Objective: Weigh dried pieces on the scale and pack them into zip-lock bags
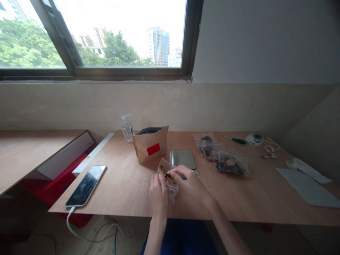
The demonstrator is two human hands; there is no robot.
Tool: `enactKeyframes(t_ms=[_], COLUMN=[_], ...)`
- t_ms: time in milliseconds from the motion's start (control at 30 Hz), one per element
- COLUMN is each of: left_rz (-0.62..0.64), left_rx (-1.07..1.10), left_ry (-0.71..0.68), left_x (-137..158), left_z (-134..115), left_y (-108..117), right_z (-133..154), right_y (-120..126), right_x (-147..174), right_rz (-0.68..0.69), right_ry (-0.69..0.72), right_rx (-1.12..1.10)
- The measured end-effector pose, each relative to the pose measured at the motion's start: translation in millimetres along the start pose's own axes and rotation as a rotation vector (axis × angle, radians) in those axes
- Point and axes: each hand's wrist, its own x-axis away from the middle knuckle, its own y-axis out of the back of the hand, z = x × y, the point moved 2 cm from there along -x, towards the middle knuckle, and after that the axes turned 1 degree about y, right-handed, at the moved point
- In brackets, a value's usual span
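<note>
A small clear zip bag [174,191] with brown, dried, mushroom-like pieces stands near the table's front edge. My left hand [158,189] is closed on the bag's left side. At its mouth, my right hand [187,179] pinches a dark dried piece [167,175] between thumb and fingertips. Right behind my right hand lies a flat scale [183,158] with a silver top, its front partly covered by the hand. Behind the bag, a brown paper pouch [151,143] with a red label stands upright, its top open.
Several filled zip bags [230,163] lie right of the scale. Farther right are a screwdriver [239,141], a white dome camera [254,139], a white cloth [308,170] and a grey sheet [308,187]. On the left are a charging phone [86,186] and a water bottle [127,129].
</note>
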Motion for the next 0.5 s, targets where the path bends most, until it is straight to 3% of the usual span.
enactKeyframes(t_ms=[100,300,400,500], left_rz=[-0.022,-0.015,0.003,-0.094], left_rx=[0.049,0.162,0.257,0.261], left_ry=[0.030,0.045,-0.029,-0.055], left_x=[1,7,8,3], left_z=[-1,-11,-11,-1], left_y=[2,5,5,8], right_z=[-10,-29,-27,-28], right_y=[-7,-33,-28,-13], right_x=[17,34,30,29], right_rz=[-0.175,-0.172,-0.252,-0.317], right_ry=[-0.055,-0.218,-0.216,-0.232], right_rx=[0.039,-0.183,-0.298,-0.371])
